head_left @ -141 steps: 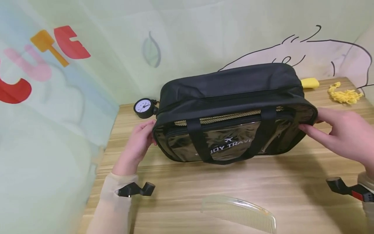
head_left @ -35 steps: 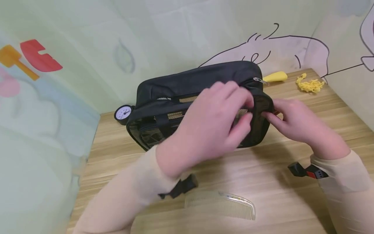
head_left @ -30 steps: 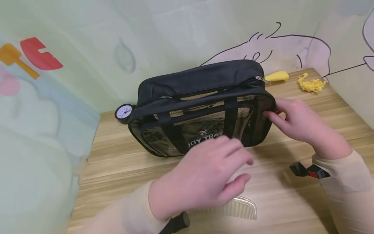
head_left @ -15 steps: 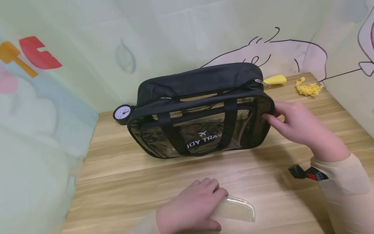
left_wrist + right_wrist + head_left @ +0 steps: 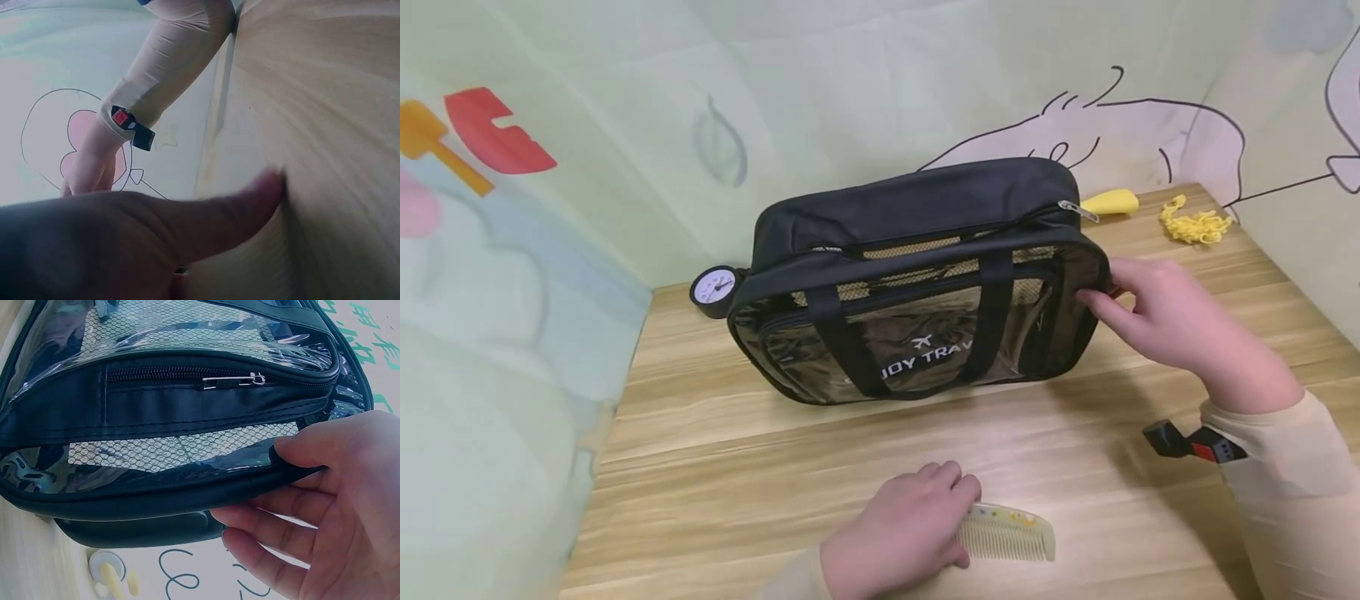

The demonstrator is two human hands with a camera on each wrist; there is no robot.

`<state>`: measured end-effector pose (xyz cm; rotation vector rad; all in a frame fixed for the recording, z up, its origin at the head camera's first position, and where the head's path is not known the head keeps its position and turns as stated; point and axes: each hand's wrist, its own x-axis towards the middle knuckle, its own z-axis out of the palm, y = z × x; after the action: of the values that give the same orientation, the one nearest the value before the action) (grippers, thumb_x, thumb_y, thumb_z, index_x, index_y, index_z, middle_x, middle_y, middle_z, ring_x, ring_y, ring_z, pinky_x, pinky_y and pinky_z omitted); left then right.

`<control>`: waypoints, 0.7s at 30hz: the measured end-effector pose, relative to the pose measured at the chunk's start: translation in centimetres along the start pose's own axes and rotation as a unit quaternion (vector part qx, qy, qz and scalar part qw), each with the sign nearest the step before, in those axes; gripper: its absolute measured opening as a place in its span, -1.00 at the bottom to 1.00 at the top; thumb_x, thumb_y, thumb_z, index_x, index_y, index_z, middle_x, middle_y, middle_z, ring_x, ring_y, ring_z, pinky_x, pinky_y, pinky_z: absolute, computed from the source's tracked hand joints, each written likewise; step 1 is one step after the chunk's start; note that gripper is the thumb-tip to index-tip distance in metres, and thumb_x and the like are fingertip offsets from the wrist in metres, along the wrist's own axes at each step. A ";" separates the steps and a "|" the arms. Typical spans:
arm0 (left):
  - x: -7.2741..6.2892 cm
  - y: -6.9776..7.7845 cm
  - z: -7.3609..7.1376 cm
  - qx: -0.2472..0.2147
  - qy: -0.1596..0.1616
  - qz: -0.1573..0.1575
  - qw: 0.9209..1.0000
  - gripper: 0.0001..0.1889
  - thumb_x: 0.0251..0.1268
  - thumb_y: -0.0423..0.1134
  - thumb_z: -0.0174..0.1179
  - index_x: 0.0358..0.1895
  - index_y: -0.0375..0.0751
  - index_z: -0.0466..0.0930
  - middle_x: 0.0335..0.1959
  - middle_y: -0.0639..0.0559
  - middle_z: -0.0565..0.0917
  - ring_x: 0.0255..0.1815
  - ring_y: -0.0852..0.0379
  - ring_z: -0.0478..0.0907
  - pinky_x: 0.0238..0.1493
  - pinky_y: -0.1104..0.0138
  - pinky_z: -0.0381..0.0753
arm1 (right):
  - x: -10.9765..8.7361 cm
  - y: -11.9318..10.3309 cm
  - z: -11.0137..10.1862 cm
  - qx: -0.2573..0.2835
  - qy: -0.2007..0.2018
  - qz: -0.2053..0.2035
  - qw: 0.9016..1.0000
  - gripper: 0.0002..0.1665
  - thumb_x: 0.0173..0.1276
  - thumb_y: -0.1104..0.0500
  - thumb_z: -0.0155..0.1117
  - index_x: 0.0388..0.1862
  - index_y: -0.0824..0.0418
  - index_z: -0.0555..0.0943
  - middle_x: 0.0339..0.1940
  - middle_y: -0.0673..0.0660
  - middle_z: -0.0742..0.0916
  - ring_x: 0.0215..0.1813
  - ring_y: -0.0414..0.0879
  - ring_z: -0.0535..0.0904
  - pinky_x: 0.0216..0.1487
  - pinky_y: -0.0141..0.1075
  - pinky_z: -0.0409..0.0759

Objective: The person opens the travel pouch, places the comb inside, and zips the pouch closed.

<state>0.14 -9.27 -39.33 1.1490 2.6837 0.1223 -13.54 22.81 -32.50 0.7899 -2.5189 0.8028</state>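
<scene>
A pale, translucent comb (image 5: 1011, 533) with small coloured decorations lies low in the head view. My left hand (image 5: 901, 529) grips its left end, fingers along the spine and thumb at the teeth side, hiding that end. In the left wrist view the thumb (image 5: 231, 219) reaches down by the table. Farther back stands a black travel bag (image 5: 917, 196) with a clear front, two straps and white lettering. My right hand (image 5: 1183, 325) pinches the bag's right edge, thumb in front and fingers behind. A metal zipper pull (image 5: 231, 381) shows in the right wrist view.
A round white dial with a black rim (image 5: 713, 290) sits at the bag's left. Behind its right end are a yellow handle-like object (image 5: 1111, 202) and a tangle of yellow string (image 5: 1197, 223). A printed cloth (image 5: 820, 92) hangs behind the wooden table (image 5: 715, 467).
My left hand has come down from the bag's front to the comb and taken hold of it; the comb's decorated face now shows more. The right hand keeps holding the bag's edge.
</scene>
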 end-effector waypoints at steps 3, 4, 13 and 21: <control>0.0 -0.2 -0.1 -0.024 0.009 -0.004 1.000 -0.60 0.16 0.05 0.49 -0.07 0.07 0.50 -0.26 0.28 0.57 -0.27 0.31 0.55 -0.36 0.40 0.53 | 0.0 0.0 0.0 -0.001 0.000 0.000 1.000 -0.89 0.28 0.32 0.46 -0.25 0.15 0.73 -0.39 0.01 0.80 -0.42 -0.32 0.56 -0.48 -0.45 0.37; 0.0 -0.2 -0.2 -0.029 0.012 -0.003 1.000 -0.65 0.21 0.02 0.47 -0.10 0.08 0.50 -0.27 0.30 0.59 -0.28 0.31 0.58 -0.37 0.39 0.54 | 0.0 0.0 0.0 -0.001 0.001 -0.001 1.000 -0.87 0.28 0.33 0.47 -0.25 0.15 0.73 -0.39 0.01 0.80 -0.40 -0.30 0.57 -0.47 -0.45 0.37; 0.3 -0.9 -3.4 -0.027 0.094 0.002 0.995 -0.91 0.45 -0.12 0.26 -0.09 0.09 0.57 -0.28 0.30 0.61 -0.23 0.26 0.64 -0.27 0.31 0.63 | 0.4 -0.3 0.2 -0.005 -0.003 0.000 1.000 -0.86 0.27 0.33 0.46 -0.24 0.13 0.73 -0.38 -0.01 0.81 -0.32 -0.19 0.66 -0.37 -0.44 0.42; -0.7 -0.8 -12.1 -0.004 0.263 0.026 0.964 -0.79 0.46 -0.23 0.25 0.09 -0.02 0.64 -0.15 0.22 0.69 -0.16 0.20 0.66 -0.07 0.27 0.68 | 0.0 -0.1 0.0 -0.003 -0.005 0.006 1.000 -0.86 0.28 0.34 0.47 -0.23 0.16 0.74 -0.37 0.00 0.81 -0.33 -0.24 0.63 -0.39 -0.45 0.41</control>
<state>-2.81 -10.20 -27.55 1.3384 3.0948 0.5141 -13.50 22.71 -32.47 0.7784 -2.5357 0.7980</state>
